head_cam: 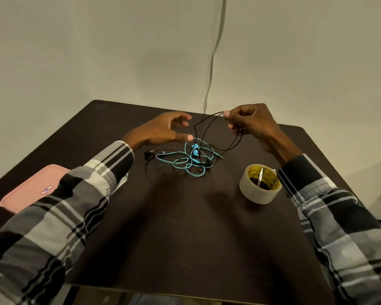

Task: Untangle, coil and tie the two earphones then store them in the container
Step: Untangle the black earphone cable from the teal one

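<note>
A turquoise earphone (186, 162) and a black earphone (204, 130) lie tangled together in the middle of the dark table (185, 227). My right hand (249, 123) pinches loops of the black cable and holds them lifted above the tangle. My left hand (163, 130) hovers just left of the raised loops, fingers spread and holding nothing. The black plug end (147, 153) trails to the left on the table. A pink container (34, 188) sits at the left edge, partly hidden by my left sleeve.
A roll of clear tape (260, 183) stands on the table at the right, close to my right forearm. A grey cable (211, 62) hangs down the wall behind the table. The table's front edge runs near the bottom of the view.
</note>
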The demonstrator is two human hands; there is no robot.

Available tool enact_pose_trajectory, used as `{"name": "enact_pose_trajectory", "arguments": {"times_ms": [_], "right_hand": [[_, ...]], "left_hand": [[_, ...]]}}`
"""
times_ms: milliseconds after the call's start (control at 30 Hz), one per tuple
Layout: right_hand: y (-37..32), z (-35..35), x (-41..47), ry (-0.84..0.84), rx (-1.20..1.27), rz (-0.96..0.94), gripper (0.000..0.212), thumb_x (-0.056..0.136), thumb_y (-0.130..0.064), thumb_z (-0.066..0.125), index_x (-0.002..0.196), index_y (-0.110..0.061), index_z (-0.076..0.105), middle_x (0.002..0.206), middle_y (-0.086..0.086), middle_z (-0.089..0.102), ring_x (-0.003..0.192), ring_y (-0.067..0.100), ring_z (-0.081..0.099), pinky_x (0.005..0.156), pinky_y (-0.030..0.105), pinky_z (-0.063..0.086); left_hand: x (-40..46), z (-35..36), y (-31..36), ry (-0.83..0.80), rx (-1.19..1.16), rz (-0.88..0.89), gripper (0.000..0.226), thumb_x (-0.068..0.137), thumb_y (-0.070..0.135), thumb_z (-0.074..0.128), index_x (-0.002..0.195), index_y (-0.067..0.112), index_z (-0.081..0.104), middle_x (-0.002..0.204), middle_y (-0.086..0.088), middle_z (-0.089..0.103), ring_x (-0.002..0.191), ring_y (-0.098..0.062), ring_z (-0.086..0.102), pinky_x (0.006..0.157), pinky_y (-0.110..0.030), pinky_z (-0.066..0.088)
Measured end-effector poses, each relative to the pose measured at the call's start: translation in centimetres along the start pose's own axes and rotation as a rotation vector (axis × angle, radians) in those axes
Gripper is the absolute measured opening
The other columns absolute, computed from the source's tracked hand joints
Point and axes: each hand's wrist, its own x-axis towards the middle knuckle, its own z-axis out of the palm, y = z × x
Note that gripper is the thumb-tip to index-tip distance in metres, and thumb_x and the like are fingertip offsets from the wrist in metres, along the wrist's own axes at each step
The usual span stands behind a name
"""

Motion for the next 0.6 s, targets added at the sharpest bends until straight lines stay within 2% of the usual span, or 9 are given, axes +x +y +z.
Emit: {"name": "enact_pose_trajectory", "arguments": {"times_ms": [67,133,200,267,300,367,433,533,600], "right_hand": [[-0.7,0.6,-0.2,-0.022,0.029,-0.014,0.029,0.086,-0.032,0.075,0.096,-0.004,0.075,0.067,0.003,0.068,0.057,0.012,0.061,0.06,0.027,0.054],[-1.2,1.1,-0.4,-0.04,0.068,-0.029,0.026,0.086,-0.034,0.075,0.094,-0.009,0.076,0.06,0.001,0.062,0.052,0.012,0.055,0.055,0.025,0.05],[-1.6,1.3,-0.7,-0.063,0.114,-0.036,0.026,0.087,-0.035,0.074,0.091,-0.01,0.078,0.055,0.001,0.054,0.05,0.012,0.047,0.054,0.025,0.044],[-2.0,1.1,-1.0,-0.082,0.129,-0.044,0.023,0.085,-0.034,0.075,0.089,-0.012,0.079,0.056,0.002,0.049,0.05,0.012,0.042,0.052,0.025,0.04],[-2.1,1.0,-1.2,-0.088,0.126,-0.047,0.021,0.085,-0.032,0.076,0.088,-0.011,0.079,0.057,0.002,0.049,0.05,0.011,0.041,0.051,0.024,0.039],[-2.0,0.3,-1.4,-0.07,0.097,-0.04,0.022,0.084,-0.027,0.078,0.092,-0.007,0.077,0.059,0.0,0.053,0.05,0.009,0.042,0.05,0.022,0.039],[-1.5,-0.7,-1.4,-0.027,0.069,-0.014,0.025,0.082,-0.025,0.079,0.095,-0.004,0.076,0.058,-0.003,0.057,0.05,0.007,0.044,0.051,0.021,0.041],[-0.6,-2.3,-1.5,0.013,0.052,0.039,0.026,0.08,-0.026,0.081,0.094,-0.004,0.076,0.056,-0.005,0.057,0.049,0.008,0.046,0.053,0.023,0.044],[-0.1,-2.9,-1.7,0.027,0.049,0.069,0.028,0.079,-0.028,0.082,0.094,-0.005,0.076,0.054,-0.006,0.056,0.049,0.009,0.048,0.053,0.024,0.047]], "left_hand": [[0.8,1.3,1.9,0.075,-0.08,0.078,0.046,0.083,0.031,0.077,0.124,0.016,0.061,0.104,0.001,0.068,0.085,-0.003,0.064,0.082,-0.024,0.051],[1.4,2.7,3.3,0.123,-0.067,0.099,0.042,0.086,0.034,0.074,0.122,0.016,0.063,0.091,0.003,0.071,0.07,-0.001,0.066,0.071,-0.022,0.05],[2.0,3.7,4.0,0.198,0.03,0.123,0.032,0.09,0.037,0.068,0.117,0.018,0.065,0.082,-0.001,0.073,0.067,-0.008,0.071,0.07,-0.029,0.055],[2.4,4.0,4.4,0.299,0.084,0.137,0.023,0.094,0.037,0.062,0.095,0.015,0.071,0.071,-0.004,0.072,0.06,-0.01,0.068,0.072,-0.037,0.055],[2.6,3.8,4.4,0.349,0.084,0.131,0.024,0.095,0.035,0.061,0.089,0.014,0.073,0.07,-0.002,0.07,0.059,-0.01,0.065,0.069,-0.037,0.054],[2.6,2.9,4.3,0.44,0.043,0.107,0.019,0.094,0.029,0.062,0.092,0.016,0.076,0.076,0.002,0.07,0.068,-0.009,0.06,0.067,-0.032,0.046],[2.5,1.6,3.9,0.528,0.006,0.07,0.016,0.093,0.026,0.064,0.095,0.016,0.077,0.085,0.0,0.073,0.077,-0.009,0.061,0.073,-0.027,0.046],[2.0,-0.6,2.7,0.656,-0.097,-0.007,0.014,0.09,0.024,0.065,0.086,0.019,0.078,0.078,-0.007,0.071,0.061,-0.007,0.055,0.076,-0.042,0.058],[1.6,-1.7,1.7,0.696,-0.107,-0.055,0.015,0.088,0.025,0.065,0.08,0.022,0.077,0.084,-0.012,0.072,0.064,-0.016,0.061,0.079,-0.047,0.059]]}}
